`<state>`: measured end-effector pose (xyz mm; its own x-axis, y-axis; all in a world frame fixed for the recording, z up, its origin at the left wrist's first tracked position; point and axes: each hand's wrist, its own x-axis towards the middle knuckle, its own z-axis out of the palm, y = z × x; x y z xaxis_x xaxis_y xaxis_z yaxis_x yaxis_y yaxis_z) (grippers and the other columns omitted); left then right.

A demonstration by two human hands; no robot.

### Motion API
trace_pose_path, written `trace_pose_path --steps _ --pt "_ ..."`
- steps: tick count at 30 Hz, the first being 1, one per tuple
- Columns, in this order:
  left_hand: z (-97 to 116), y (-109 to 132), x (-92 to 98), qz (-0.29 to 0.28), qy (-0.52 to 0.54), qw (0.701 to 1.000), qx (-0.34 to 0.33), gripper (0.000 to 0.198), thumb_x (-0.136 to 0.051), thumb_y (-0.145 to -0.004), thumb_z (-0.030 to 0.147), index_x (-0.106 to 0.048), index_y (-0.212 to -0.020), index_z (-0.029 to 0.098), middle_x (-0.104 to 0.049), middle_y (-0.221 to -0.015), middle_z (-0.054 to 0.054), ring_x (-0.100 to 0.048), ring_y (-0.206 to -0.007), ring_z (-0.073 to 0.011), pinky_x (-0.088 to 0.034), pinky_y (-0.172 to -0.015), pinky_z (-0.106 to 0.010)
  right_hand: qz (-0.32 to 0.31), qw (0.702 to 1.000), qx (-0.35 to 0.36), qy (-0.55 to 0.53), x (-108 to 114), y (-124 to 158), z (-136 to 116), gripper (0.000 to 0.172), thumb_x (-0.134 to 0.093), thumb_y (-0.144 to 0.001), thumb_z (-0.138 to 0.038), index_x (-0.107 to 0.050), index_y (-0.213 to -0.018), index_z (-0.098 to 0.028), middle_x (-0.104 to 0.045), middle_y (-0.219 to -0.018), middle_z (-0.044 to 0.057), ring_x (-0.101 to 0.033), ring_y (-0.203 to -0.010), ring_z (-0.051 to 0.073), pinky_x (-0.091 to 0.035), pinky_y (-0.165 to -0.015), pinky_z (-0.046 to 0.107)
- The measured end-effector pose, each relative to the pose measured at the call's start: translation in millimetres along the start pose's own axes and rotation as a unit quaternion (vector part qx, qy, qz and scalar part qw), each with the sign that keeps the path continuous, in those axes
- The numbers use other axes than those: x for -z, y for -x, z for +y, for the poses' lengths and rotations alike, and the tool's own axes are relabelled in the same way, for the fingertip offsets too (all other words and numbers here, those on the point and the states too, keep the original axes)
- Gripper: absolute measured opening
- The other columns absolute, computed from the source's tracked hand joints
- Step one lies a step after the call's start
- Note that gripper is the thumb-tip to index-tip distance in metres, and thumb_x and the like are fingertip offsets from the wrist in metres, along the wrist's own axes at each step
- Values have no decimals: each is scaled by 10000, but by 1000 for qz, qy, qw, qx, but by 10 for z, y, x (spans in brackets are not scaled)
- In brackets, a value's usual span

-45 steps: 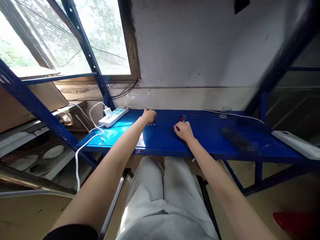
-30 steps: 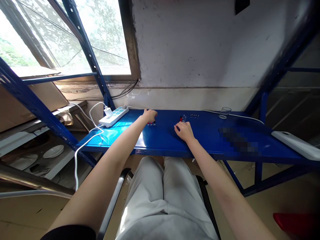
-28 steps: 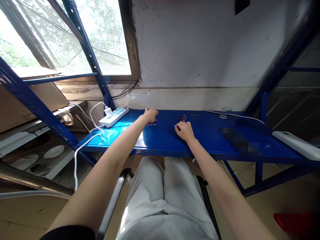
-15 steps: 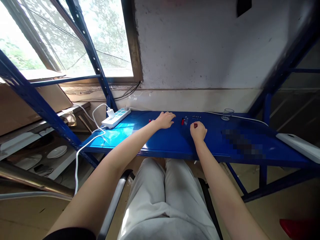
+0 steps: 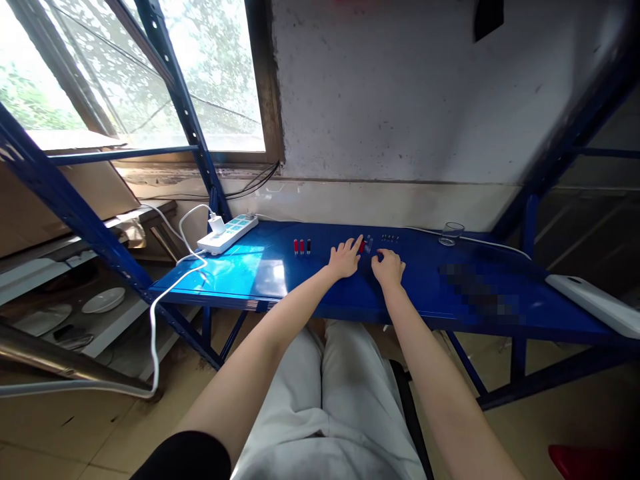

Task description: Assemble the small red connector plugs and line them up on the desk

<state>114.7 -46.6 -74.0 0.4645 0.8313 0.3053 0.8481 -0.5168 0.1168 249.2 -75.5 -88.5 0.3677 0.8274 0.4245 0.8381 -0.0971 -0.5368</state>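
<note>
My left hand (image 5: 344,259) is over the blue tabletop (image 5: 235,277) with its fingers spread. Its forefinger reaches to a small red piece (image 5: 362,246), at or against it. Just right of that lie small clear pieces (image 5: 369,244). My right hand (image 5: 389,268) is close beside them, its fingers curled in; what they hold, if anything, is hidden. To the left, two small red-topped cylinders (image 5: 299,247) and a black-topped one (image 5: 309,246) stand in a row. Several tiny metallic bits (image 5: 390,238) are lined up behind my right hand.
A white power strip (image 5: 229,235) with a plugged-in charger and cable lies at the left end. At the back right is a clear glass (image 5: 451,233). A blurred dark object (image 5: 477,292) and a white device (image 5: 595,303) are farther right. Blue rack posts (image 5: 170,73) frame the table.
My left hand has moved right and nearer me, uncovering the row of cylinders, and its forefinger is now at the red piece. My right hand has turned and shifted slightly left, towards the clear pieces.
</note>
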Motion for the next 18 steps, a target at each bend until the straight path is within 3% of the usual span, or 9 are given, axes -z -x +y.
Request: trace_pose_path --steps 4,12,18 --pt "76 -34 -80 26 3 1000 13 574 -253 -893 309 -86 -1441 262 -274 -1439 -94 -348 -1206 -294 -338 -932 -489 -22 999 40 19 -31 -3 5 349 -388 -795 -229 -597 -1065 -154 -584 -1164 115 -484 -1080 255 -301 -912 434" --pt "94 -83 -96 12 -7 1000 6 512 -284 -875 221 -291 -1383 277 -294 -1431 -87 -325 -1226 -300 -240 -989 -546 -52 995 71 51 -27 13 -26 332 -390 -802 -222 -600 -1053 -167 -559 -1189 127 -456 -1114 264 -303 -907 443" --pt "128 -138 -91 53 53 996 52 426 -369 -814 136 -427 -1230 209 -454 -1280 -114 -422 -1133 -262 -300 -937 -494 -65 993 75 60 -20 12 -37 333 -387 -803 -217 -593 -1058 -157 -555 -1187 131 -456 -1104 265 -303 -906 444"
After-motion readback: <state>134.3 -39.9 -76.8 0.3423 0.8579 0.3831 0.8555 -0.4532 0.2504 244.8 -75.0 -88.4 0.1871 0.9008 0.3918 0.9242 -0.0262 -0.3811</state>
